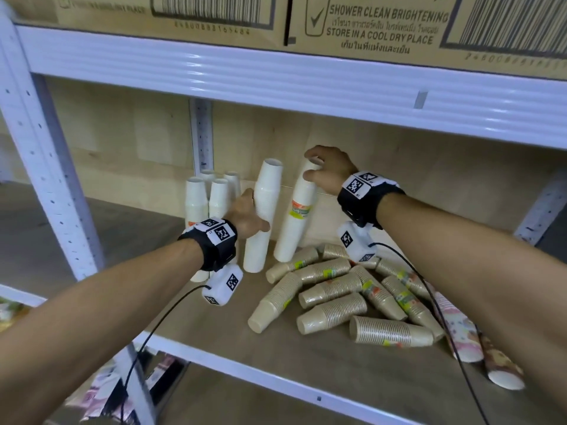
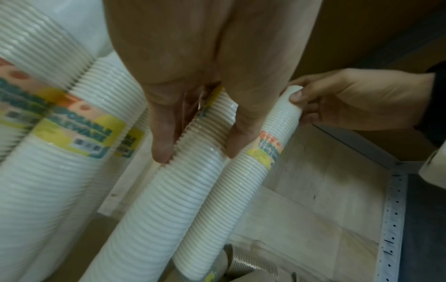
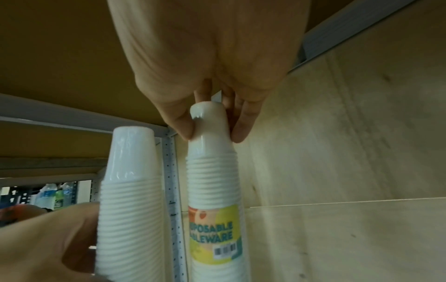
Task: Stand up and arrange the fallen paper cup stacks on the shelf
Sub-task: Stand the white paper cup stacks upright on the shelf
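Note:
Two tall white cup stacks stand on the wooden shelf (image 1: 214,326). My left hand (image 1: 248,214) grips the left stack (image 1: 264,222) around its middle; in the left wrist view its fingers (image 2: 164,137) wrap that stack (image 2: 169,190). My right hand (image 1: 328,171) pinches the top of the right stack (image 1: 296,222), which leans slightly left and bears a coloured label. The right wrist view shows my fingertips (image 3: 185,126) squeezing that stack's top cup (image 3: 208,122), with the left stack (image 3: 130,190) beside it. Several white stacks (image 1: 208,197) stand upright behind my left hand.
Several brown cup stacks (image 1: 337,296) lie tumbled on the shelf to the right, with printed stacks (image 1: 460,326) at the far right. Cardboard boxes (image 1: 383,23) sit on the shelf above. A white upright post (image 1: 46,167) stands at left. Cables hang from both wrists.

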